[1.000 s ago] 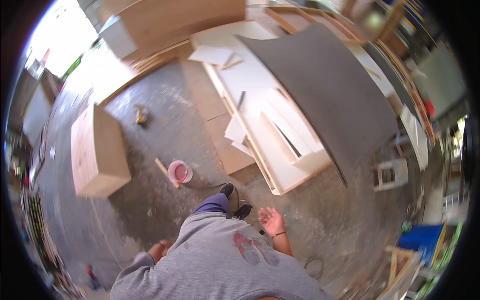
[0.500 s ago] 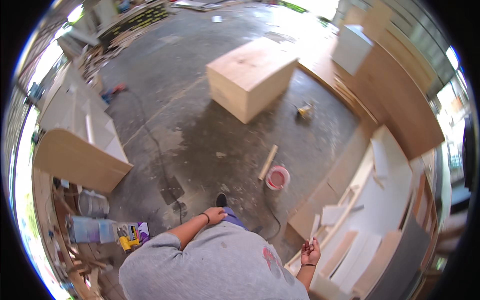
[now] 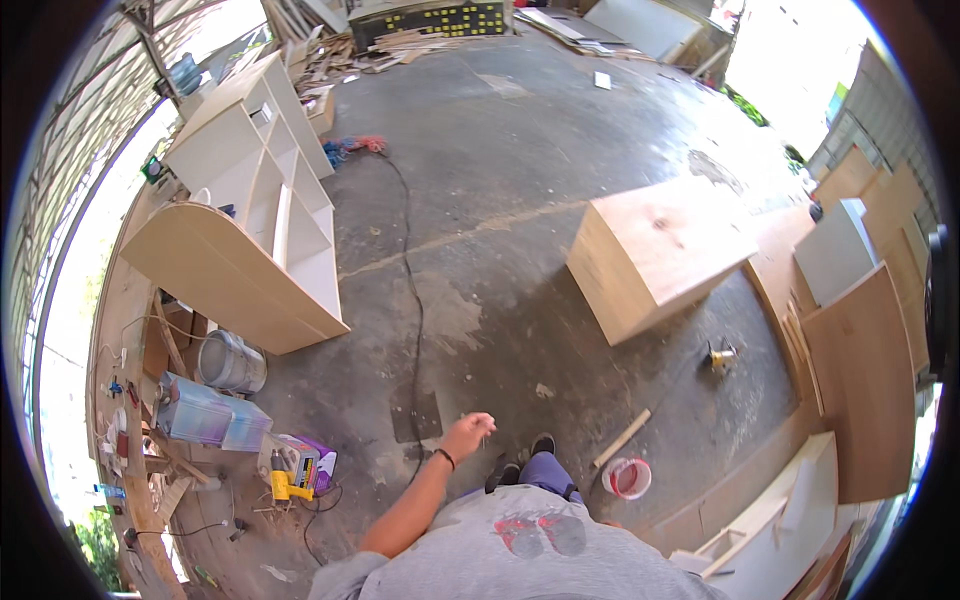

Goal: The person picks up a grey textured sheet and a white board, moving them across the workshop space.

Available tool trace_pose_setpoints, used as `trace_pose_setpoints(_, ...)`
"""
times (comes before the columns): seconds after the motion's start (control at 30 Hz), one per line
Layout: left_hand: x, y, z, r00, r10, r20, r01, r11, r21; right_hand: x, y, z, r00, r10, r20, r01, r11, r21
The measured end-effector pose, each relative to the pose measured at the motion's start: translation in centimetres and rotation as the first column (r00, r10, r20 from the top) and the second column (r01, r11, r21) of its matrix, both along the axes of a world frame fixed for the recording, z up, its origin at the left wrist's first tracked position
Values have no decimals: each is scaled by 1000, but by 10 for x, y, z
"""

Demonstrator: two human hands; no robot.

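Observation:
My left hand (image 3: 468, 436) is out in front of my body above the concrete floor, wearing a dark band at the wrist. Its fingers curl in toward the thumb; whether something small sits between them I cannot make out. It touches nothing around it. My right hand does not show; my grey shirt (image 3: 480, 550) fills the lower edge there. Just ahead of my feet, to the right, stand a small red-and-white pail (image 3: 626, 479) and a loose wooden strip (image 3: 621, 438). A yellow power drill (image 3: 288, 479) rests to the left beside a purple-and-white box (image 3: 318, 464).
A large plywood box (image 3: 655, 250) stands ahead right, with a small yellow power tool (image 3: 720, 357) near it. At left are a shelf cabinet (image 3: 235, 270), a bucket (image 3: 232, 361) and bluish containers (image 3: 212, 412). A black cable (image 3: 411, 290) crosses the floor. Panels (image 3: 860, 390) lean at right.
My view has swung left, so the plywood box and pail now sit further right. My left hand has come off my thigh and forward. My right hand, fingers pinched before, has left the view.

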State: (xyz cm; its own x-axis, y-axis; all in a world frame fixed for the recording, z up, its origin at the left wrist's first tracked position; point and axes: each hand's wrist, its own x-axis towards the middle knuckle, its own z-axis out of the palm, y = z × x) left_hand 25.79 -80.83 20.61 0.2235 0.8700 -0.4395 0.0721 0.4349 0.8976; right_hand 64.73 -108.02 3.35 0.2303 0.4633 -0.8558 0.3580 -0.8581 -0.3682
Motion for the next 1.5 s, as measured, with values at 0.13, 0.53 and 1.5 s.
trace_pose_setpoints(0.13, -2, 96, 42, 998, 35, 50, -32, 998, -61, 37, 37, -89, 973, 221, 67, -219, 975, -41)
trace_pose_setpoints(0.53, -127, 294, -139, 819, 125, -561, -363, 869, -337, -20, 578, 17, 987, 123, 103, -151, 929, 338)
trace_pose_setpoints(1.5, -50, 1254, -148, 938, 95, -333, -95, 995, 16, 44, 1316, 6, 985, 76, 155, -73, 997, -24)
